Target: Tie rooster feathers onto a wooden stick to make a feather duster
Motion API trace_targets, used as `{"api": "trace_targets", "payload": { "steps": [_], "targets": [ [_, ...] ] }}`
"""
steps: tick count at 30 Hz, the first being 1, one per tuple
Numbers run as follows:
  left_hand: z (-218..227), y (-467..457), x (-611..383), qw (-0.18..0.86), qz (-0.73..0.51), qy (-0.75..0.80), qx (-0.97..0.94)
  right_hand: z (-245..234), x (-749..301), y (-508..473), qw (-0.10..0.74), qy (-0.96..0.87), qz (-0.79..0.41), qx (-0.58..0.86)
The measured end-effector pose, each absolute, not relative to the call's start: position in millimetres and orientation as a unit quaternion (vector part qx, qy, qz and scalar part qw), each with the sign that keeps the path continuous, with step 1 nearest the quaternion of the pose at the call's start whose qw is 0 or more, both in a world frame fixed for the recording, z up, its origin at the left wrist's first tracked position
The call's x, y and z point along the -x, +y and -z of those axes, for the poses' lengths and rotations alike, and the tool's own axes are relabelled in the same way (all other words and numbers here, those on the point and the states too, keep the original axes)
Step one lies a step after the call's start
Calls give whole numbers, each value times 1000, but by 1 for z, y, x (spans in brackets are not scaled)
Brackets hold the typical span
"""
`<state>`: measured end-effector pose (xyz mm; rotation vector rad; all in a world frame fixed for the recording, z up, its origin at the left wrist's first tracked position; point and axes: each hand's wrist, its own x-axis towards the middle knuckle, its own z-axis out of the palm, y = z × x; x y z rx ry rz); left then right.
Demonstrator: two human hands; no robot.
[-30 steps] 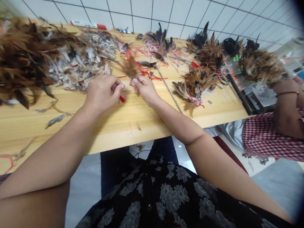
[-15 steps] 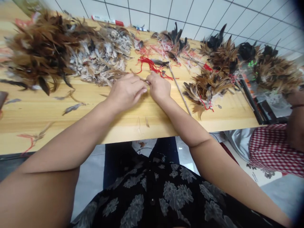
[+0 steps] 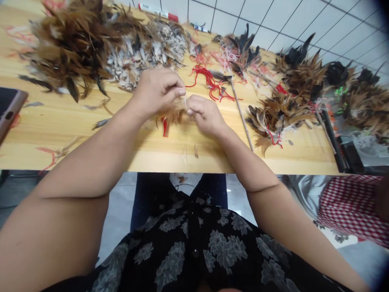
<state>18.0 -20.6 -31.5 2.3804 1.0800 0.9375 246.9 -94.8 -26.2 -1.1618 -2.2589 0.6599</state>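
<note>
My left hand and my right hand are close together above the wooden table, both with fingers pinched. A small bunch of brown feathers juts leftward from my right fingertips, beneath my left hand. From its left end hangs a short red strip. A pale, thin piece shows between the two sets of fingertips; what my left fingers grip is too small to make out. Behind my hands lie loose red threads, and a thin stick rests to the right of them.
A large heap of brown and grey feathers covers the back left. Feather bundles lie on the right. A phone is at the left edge, markers by the tiled wall. A person in a checked garment sits at right.
My left hand has lifted slightly, with the wrist turned. The brown feathers and red strip now show below it. The view has shifted, bringing the phone into sight at left.
</note>
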Motion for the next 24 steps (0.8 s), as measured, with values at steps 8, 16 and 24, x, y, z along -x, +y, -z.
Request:
{"api": "trace_targets", "payload": {
  "steps": [8,16,24],
  "targets": [
    [44,-44,-47,150,-316,348,-870,44,-250,-76,446,-657,-326,512],
    [40,-71,-67,74,-250,332,-906,59,-263,-70,336,-705,-188,595],
    [15,-52,-40,98,-259,359,-891,38,-257,-87,184,-814,-195,515]
  ]
}}
